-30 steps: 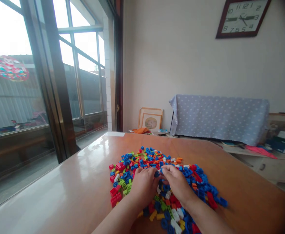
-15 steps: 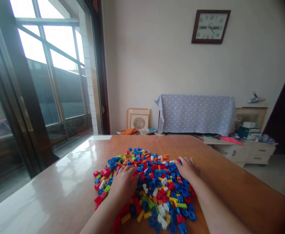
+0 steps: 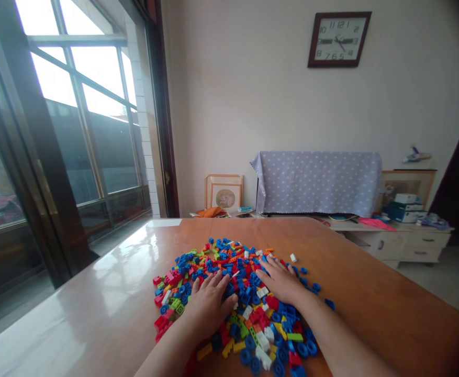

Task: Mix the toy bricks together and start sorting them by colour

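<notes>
A wide heap of plastic building bricks [image 3: 258, 314] in blue, red, yellow, green, orange and white covers the near middle of the table. My left hand [image 3: 209, 301] lies palm down over the heap's left part, fingers spread and pointing away from me. On the right part rests my right hand [image 3: 280, 281], also palm down with its fingers apart, touching blue and red bricks. Neither hand grips a brick that I can see; what lies under the palms is hidden. Blue wheel-shaped pieces [image 3: 282, 355] lie at the near edge of the heap.
Right of my right hand, a white brick [image 3: 293, 257] and a few blue pieces [image 3: 316, 287] lie loose on the brown wooden table [image 3: 370, 298]. Beyond the table stands a white cabinet [image 3: 394, 243] with a cloth-draped object [image 3: 319, 180]. Glass doors [image 3: 107, 146] are at left.
My right hand has moved left onto the heap, and loose blue and white pieces now show to its right. My left hand has shifted slightly right, its fingers spreading.
</notes>
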`<action>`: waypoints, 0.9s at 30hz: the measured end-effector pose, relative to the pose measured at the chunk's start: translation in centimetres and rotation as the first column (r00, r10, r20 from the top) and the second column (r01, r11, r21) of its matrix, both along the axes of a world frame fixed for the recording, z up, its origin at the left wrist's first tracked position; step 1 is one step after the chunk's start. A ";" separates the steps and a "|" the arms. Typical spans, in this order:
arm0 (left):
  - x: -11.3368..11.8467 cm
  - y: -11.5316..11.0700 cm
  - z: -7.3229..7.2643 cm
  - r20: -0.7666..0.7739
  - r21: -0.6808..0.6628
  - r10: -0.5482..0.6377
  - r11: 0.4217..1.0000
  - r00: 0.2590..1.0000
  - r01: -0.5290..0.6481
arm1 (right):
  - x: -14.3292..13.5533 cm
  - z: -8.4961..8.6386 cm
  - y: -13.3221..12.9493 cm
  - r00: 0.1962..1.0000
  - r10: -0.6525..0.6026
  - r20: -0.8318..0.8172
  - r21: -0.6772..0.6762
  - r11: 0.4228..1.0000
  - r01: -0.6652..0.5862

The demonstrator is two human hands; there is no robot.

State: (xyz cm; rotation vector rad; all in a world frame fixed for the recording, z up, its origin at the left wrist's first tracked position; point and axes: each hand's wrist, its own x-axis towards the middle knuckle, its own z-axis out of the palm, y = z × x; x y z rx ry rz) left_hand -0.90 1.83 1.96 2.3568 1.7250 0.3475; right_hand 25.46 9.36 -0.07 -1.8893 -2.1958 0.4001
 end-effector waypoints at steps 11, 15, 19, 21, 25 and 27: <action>-0.3 0.5 -0.4 0.019 0.111 -0.044 0.993 0.999 0.042 | -3.0 0.9 -2.3 0.947 0.298 -0.122 0.142 0.949 -0.280; -0.5 0.5 0.4 0.033 0.171 -0.014 0.985 0.999 0.009 | -2.0 0.3 -1.5 0.974 0.188 -0.122 0.151 0.974 -0.169; -0.5 0.3 1.2 0.020 0.164 0.058 0.985 0.998 -0.060 | -0.9 -0.4 -0.5 0.990 0.077 -0.115 0.195 0.979 -0.054; -0.6 0.4 1.3 0.021 0.160 0.093 0.983 0.995 -0.095 | -0.8 -0.5 -0.3 0.989 0.065 -0.136 0.225 0.974 -0.034; -0.8 0.7 0.8 0.040 0.155 0.113 0.981 0.993 -0.118 | -1.3 -0.3 -0.7 0.954 0.190 -0.232 0.220 0.966 -0.138; -1.0 0.9 0.4 0.062 0.164 0.095 0.981 0.994 -0.104 | -1.5 0.1 -0.8 0.922 0.228 -0.312 0.244 0.957 -0.154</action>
